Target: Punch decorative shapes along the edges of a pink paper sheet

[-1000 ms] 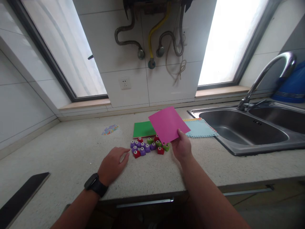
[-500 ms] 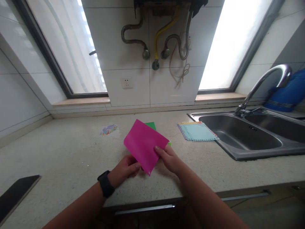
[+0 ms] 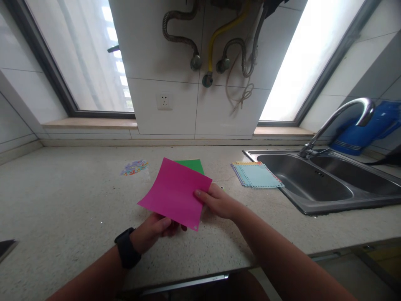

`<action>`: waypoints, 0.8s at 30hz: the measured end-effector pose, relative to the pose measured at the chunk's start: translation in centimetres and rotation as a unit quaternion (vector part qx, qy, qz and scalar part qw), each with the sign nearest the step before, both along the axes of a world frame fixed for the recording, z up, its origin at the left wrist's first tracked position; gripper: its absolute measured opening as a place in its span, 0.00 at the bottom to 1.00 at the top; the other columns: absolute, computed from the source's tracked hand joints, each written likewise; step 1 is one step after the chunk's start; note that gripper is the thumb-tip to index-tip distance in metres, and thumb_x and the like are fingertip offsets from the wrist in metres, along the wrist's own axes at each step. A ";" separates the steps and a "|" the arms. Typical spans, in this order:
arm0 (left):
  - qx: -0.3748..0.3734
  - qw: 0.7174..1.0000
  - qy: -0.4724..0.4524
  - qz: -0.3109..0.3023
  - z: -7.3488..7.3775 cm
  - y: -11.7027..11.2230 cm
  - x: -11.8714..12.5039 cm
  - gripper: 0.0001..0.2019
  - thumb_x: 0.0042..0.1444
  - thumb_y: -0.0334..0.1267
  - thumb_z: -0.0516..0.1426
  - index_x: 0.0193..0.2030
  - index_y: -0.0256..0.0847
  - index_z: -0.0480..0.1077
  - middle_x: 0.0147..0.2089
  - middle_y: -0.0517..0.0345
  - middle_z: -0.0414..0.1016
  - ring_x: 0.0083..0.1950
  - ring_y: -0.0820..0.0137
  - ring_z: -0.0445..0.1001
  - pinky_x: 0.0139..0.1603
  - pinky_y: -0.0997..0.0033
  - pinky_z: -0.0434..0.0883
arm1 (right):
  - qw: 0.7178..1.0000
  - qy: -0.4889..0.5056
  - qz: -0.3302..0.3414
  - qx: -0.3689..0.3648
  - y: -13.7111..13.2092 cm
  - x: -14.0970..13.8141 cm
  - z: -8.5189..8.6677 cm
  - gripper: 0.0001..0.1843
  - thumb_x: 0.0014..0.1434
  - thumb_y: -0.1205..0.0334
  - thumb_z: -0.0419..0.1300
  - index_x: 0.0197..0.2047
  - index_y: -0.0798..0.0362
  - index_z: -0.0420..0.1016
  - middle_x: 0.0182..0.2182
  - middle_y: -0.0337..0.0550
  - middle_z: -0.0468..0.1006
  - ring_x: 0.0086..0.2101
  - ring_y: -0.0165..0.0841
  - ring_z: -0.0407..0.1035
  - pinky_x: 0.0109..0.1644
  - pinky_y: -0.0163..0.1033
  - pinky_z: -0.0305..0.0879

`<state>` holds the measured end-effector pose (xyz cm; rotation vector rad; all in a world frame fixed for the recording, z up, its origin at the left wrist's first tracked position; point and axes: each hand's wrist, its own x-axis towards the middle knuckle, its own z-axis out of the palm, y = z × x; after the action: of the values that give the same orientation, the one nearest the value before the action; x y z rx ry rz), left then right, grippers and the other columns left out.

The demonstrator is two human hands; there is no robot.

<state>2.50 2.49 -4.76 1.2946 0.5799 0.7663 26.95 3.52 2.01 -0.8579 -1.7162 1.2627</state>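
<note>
A bright pink sheet of paper (image 3: 175, 190) is held tilted above the counter, with a small pale mark at its lower right corner. My right hand (image 3: 216, 200) pinches its right edge, thumb on top and fingers behind. Along the lower edge, my left hand (image 3: 158, 228) has its curled fingers partly hidden beneath the sheet and its thumb close to that edge. A black watch (image 3: 128, 247) is on my left wrist. Behind the pink sheet lies a green sheet (image 3: 192, 165), partly covered from view.
A stack of pale blue bordered cards (image 3: 258, 174) lies beside the steel sink (image 3: 308, 209). Colourful stickers or cut-outs (image 3: 134, 167) lie at the left of the counter (image 3: 78, 196). A dark flat object (image 3: 5, 247) shows at the left edge. The tap (image 3: 336, 115) arches over the sink.
The pink sheet has turned and flattened out, its left corner swinging down to the left. Both hands have shifted slightly left with it. More of the green sheet shows. The camera view has shifted.
</note>
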 end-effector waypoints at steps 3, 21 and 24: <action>-0.018 1.000 -0.023 0.013 0.2 -0.3 -0.1 0.36 0.44 0.72 0.61 0.37 0.34 0.77 0.32 0.47 0.77 0.28 0.70 0.65 0.27 0.71 0.57 | 0.999 -0.040 0.024 0.006 0.8 0.4 -0.2 0.21 0.68 0.44 0.57 0.44 0.54 0.78 0.37 0.44 0.79 0.36 0.35 0.72 0.45 0.42 0.70; -0.033 0.967 0.143 0.209 0.9 0.1 1.1 0.30 0.58 0.68 0.55 0.27 0.38 0.73 0.20 0.62 0.67 0.21 0.75 0.59 0.24 0.74 0.54 | 0.915 -0.284 -0.260 0.120 1.1 9.5 -1.0 0.14 0.68 0.50 0.54 0.42 0.52 0.73 0.35 0.44 0.77 0.35 0.36 0.70 0.41 0.43 0.65; -0.047 0.968 0.129 0.208 0.7 0.3 1.2 0.30 0.57 0.67 0.56 0.26 0.38 0.72 0.19 0.63 0.66 0.20 0.76 0.58 0.23 0.75 0.54 | 0.897 -0.345 -0.248 0.121 0.8 9.6 -1.6 0.13 0.66 0.53 0.56 0.44 0.52 0.76 0.40 0.47 0.79 0.36 0.36 0.71 0.41 0.43 0.66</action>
<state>3.67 2.75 -4.10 1.2069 1.1103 0.9051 36.55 4.33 0.39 -1.5902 -1.9367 0.3928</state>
